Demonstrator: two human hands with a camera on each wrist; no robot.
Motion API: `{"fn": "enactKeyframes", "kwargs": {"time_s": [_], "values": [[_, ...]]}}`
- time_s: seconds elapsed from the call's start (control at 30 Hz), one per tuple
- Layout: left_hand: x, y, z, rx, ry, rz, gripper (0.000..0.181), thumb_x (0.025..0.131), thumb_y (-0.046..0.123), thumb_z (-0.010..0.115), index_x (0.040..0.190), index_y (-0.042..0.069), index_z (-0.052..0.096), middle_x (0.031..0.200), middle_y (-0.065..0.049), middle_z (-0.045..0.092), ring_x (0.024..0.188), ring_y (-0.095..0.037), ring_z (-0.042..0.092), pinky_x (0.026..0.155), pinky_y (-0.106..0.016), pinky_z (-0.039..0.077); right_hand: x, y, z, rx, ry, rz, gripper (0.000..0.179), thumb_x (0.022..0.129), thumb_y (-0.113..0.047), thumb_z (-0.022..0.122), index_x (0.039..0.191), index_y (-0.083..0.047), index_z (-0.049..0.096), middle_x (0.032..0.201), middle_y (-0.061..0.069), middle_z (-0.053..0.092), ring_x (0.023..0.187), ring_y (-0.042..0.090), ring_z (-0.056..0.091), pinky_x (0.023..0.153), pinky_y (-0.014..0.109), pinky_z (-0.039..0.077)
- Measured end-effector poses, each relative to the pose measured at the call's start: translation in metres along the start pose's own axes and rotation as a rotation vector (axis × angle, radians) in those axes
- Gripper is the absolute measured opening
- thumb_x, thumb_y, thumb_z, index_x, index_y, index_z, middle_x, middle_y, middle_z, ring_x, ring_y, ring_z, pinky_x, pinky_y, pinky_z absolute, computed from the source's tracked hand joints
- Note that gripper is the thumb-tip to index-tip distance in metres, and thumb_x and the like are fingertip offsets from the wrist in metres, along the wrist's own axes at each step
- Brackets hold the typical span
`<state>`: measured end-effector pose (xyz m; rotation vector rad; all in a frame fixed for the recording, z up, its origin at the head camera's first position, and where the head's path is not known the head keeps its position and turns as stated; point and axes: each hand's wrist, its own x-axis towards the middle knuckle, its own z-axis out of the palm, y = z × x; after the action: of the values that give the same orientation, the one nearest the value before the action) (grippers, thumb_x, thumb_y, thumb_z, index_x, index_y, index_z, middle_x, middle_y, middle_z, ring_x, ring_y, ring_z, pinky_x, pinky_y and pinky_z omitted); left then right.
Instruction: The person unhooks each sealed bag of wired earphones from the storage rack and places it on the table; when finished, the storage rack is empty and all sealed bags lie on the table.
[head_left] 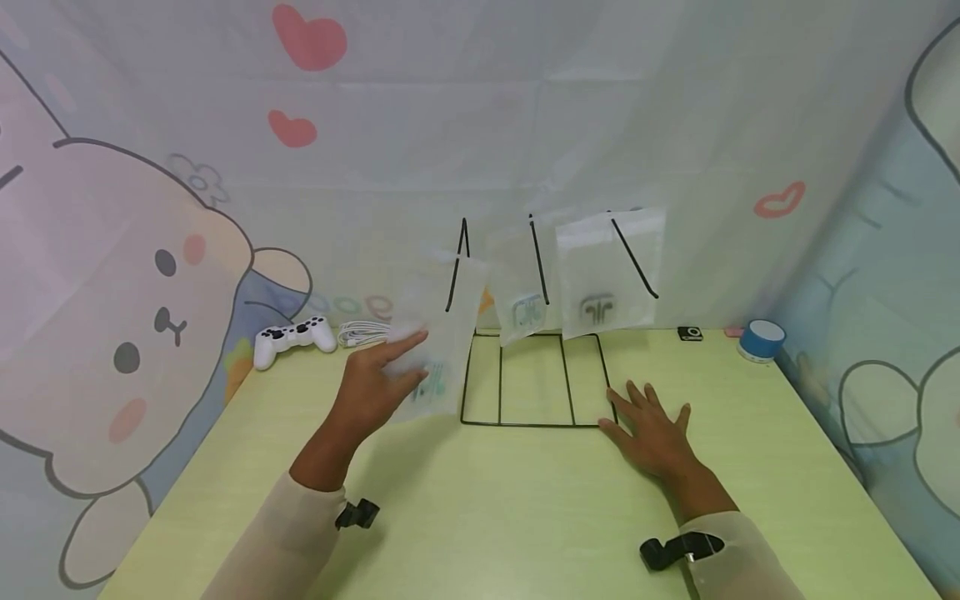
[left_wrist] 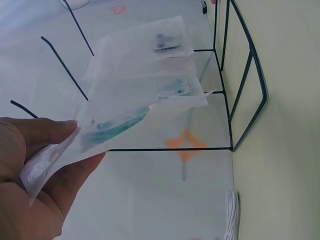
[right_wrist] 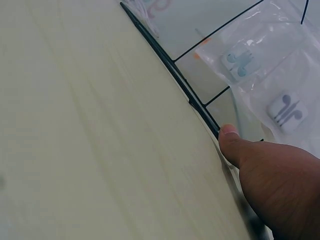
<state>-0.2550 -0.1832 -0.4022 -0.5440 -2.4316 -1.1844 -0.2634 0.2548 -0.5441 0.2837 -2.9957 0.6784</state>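
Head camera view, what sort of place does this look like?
Probably an indoor tabletop set up like a small shop display: translucent packets hang on a black wire rack, a white game controller lies on the table, and a cartoon-printed backdrop stands behind. The building itself can't be told.

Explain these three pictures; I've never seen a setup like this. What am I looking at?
There is no machine: a person works bare-handed. The wide picture comes from a camera worn on the head; the other two come from the left wrist camera and right wrist camera. On the pale table stands a black wire rack, with a white game controller and coiled white cable to its left and a small black device and blue-and-white cylinder to its right. A bag of dark earphones and a bag of bluish earphones hang at its prongs. The left hand pinches a third translucent bag with something greenish inside; the right hand is spread, its thumb touching the rack's base.
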Motion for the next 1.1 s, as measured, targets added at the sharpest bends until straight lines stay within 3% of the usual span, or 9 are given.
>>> {"fn": "enactKeyframes", "kwargs": {"time_s": [0.13,0.33,0.43,0.6,0.7,0.87,1.0,1.1], "values": [[-0.003,-0.005,-0.004,-0.031,-0.022,-0.03,0.057,0.091,0.001,0.086,0.145,0.016,0.073,0.145,-0.012,0.072,0.09,-0.018,0.061,0.067,-0.024,0.047,0.0,0.0,0.0,0.004,0.002,0.0,0.073,0.112,-0.061,0.049,0.17,-0.018,0.041,0.18,0.024,0.026,0.167,0.055,0.014,0.116,0.095,-0.007],[-0.007,-0.019,-0.01,-0.12,-0.075,-0.107,0.058,0.091,0.003,0.086,0.145,0.019,0.073,0.149,-0.013,0.069,0.095,-0.021,0.062,0.07,-0.023,0.049,0.0,0.0,0.002,0.001,0.0,0.001,0.073,0.112,-0.062,0.049,0.17,-0.019,0.041,0.18,0.023,0.026,0.167,0.054,0.014,0.116,0.095,-0.006],[-0.007,-0.024,-0.012,-0.179,-0.106,-0.162,0.06,0.09,0.005,0.088,0.146,0.022,0.072,0.151,-0.014,0.068,0.113,-0.021,0.067,0.078,-0.02,0.055,0.0,0.001,0.002,0.0,-0.001,0.003,0.073,0.112,-0.062,0.049,0.17,-0.019,0.041,0.18,0.023,0.026,0.167,0.054,0.014,0.116,0.095,-0.006],[-0.006,-0.03,-0.013,-0.249,-0.145,-0.216,0.064,0.088,0.004,0.089,0.147,0.022,0.071,0.151,-0.019,0.067,0.112,-0.027,0.072,0.081,-0.022,0.061,0.0,0.0,0.0,-0.002,0.0,0.005,0.073,0.112,-0.061,0.05,0.17,-0.019,0.041,0.18,0.024,0.026,0.167,0.055,0.015,0.116,0.095,-0.006],[-0.008,-0.033,-0.012,-0.26,-0.152,-0.217,0.064,0.088,0.006,0.09,0.147,0.021,0.071,0.152,-0.018,0.067,0.115,-0.027,0.071,0.082,-0.021,0.061,-0.001,0.0,0.0,-0.007,-0.003,0.005,0.072,0.112,-0.061,0.049,0.17,-0.019,0.041,0.18,0.023,0.026,0.167,0.054,0.014,0.116,0.095,-0.006],[-0.011,-0.04,-0.008,-0.298,-0.155,-0.167,0.064,0.089,0.004,0.089,0.149,0.016,0.07,0.155,-0.019,0.064,0.133,-0.035,0.067,0.09,-0.017,0.059,-0.002,-0.003,-0.003,0.007,-0.004,-0.004,0.071,0.113,-0.058,0.049,0.17,-0.018,0.041,0.179,0.024,0.026,0.167,0.055,0.014,0.115,0.095,-0.006],[-0.012,-0.045,-0.004,-0.325,-0.159,-0.185,0.063,0.089,0.004,0.089,0.148,0.017,0.07,0.157,-0.018,0.063,0.128,-0.033,0.069,0.088,-0.02,0.061,-0.002,-0.004,-0.003,0.005,-0.011,-0.003,0.071,0.113,-0.058,0.049,0.171,-0.017,0.04,0.18,0.024,0.025,0.167,0.055,0.014,0.116,0.095,-0.006],[-0.013,-0.048,-0.002,-0.332,-0.158,-0.209,0.062,0.089,0.005,0.089,0.147,0.019,0.071,0.156,-0.017,0.064,0.117,-0.021,0.073,0.083,-0.022,0.064,-0.001,-0.003,-0.003,0.002,-0.014,-0.002,0.072,0.113,-0.059,0.048,0.171,-0.017,0.039,0.18,0.025,0.025,0.167,0.055,0.013,0.115,0.095,-0.007]]}}
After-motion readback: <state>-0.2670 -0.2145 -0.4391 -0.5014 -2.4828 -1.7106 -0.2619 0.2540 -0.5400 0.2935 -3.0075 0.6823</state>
